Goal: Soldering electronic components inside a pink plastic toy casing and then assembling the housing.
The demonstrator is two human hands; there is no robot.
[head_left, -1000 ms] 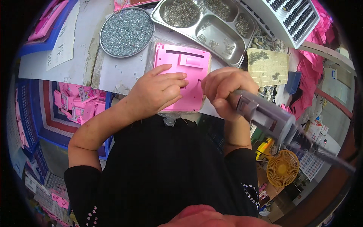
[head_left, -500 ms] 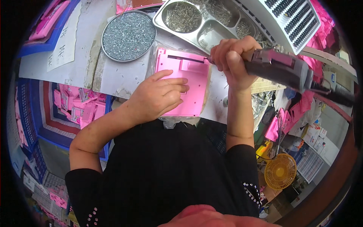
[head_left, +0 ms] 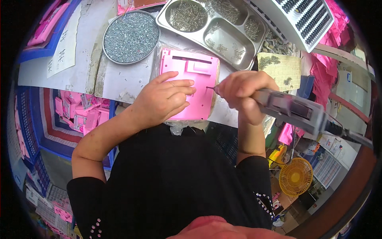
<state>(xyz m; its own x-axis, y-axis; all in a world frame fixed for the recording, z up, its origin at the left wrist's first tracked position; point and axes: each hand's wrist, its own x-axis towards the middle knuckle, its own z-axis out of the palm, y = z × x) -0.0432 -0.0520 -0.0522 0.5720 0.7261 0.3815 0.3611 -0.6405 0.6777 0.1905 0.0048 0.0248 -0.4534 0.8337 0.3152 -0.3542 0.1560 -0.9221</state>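
A flat pink plastic case [head_left: 199,107] with a slot, a raised block and several small holes lies on the worktable before me. My left hand [head_left: 169,97] rests flat on its left part with fingers stretched out. In my right hand [head_left: 244,93] is a grey electric screwdriver [head_left: 290,109], gripped near its front end, its cable running off to the right. The bit's tip meets the case near a hole at its right side. Whether a screw sits under the tip is too small to tell. Clear plastic film shows beneath the case.
Beyond the case stand a round dish of silver screws [head_left: 130,38] and a steel compartment tray [head_left: 207,38] of small metal parts. A white rack [head_left: 290,20] with dark rows is at the upper right. A blue crate [head_left: 51,137] of pink parts stands at left; a yellow basket [head_left: 295,177] lies lower right.
My right hand has brought the electric screwdriver from the case's upper right corner down to a hole on its right side. My left hand stays on the case.
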